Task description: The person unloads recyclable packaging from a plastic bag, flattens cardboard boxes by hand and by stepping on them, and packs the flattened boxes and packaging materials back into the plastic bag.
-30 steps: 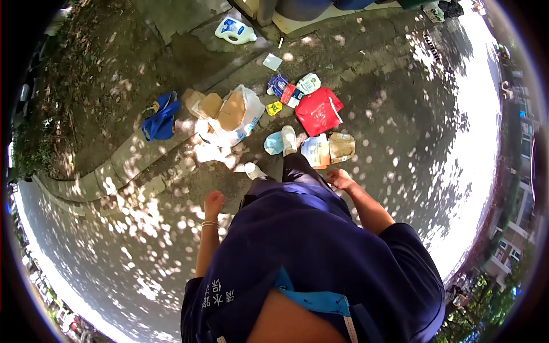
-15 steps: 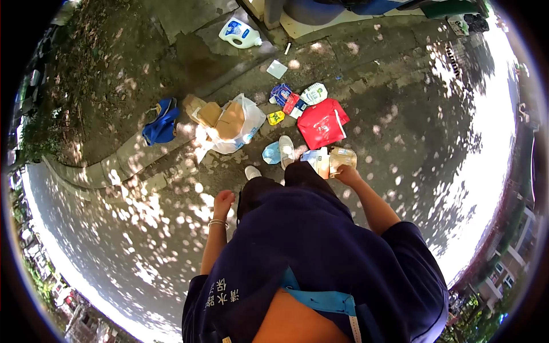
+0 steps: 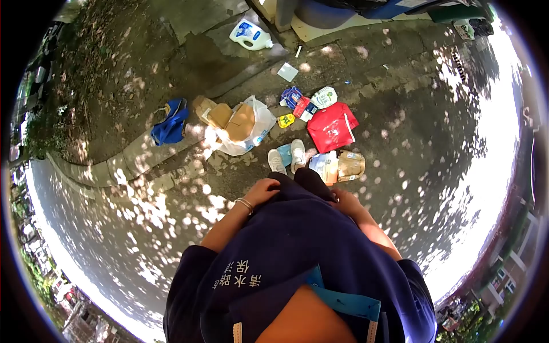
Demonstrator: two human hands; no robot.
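Note:
My left hand is at my left thigh, its fingers curled against the dark trousers. On the other side, my right hand pinches the trousers at my right thigh; its fingertips are partly hidden. Both white shoes stand side by side on the pavement, with a light-blue flat piece partly covered between them. Closest to my right hand lie a white-and-orange printed carton and a brown paper package. Beyond them is a red bag.
A white plastic bag holds brown cardboard, with a blue bag farther left. Several crumpled packages, including a yellow one, lie ahead. A white detergent jug and a pale square sheet lie farther off, near blue bins.
My left foot has come forward beside the right. My right hand has drawn back from near the brown package to my thigh, and my left hand has moved in to the other thigh.

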